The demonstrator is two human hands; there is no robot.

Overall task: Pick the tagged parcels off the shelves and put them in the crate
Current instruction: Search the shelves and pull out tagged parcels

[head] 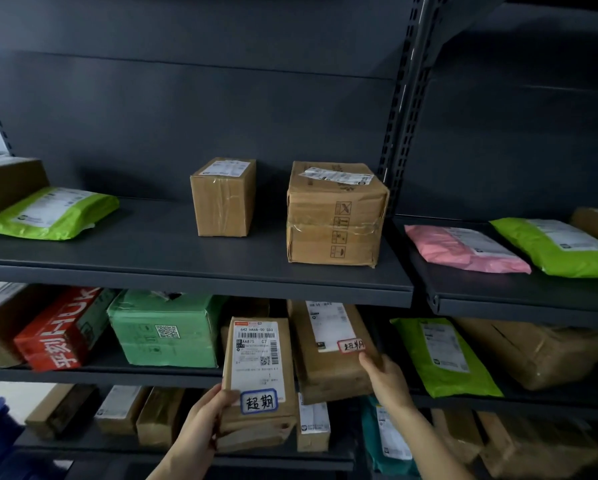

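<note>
My left hand grips a flat brown parcel by its lower left corner, holding it upright in front of the middle shelf; it carries a white shipping label and a blue-bordered handwritten tag. My right hand touches the right edge of a second brown parcel lying on the middle shelf, just below its red-bordered handwritten tag; its fingers look curled round that edge. No crate is in view.
The upper shelf holds two cardboard boxes, green mailers and a pink mailer. A red box, a green box and a green mailer lie on the middle shelf. More parcels fill the bottom shelf.
</note>
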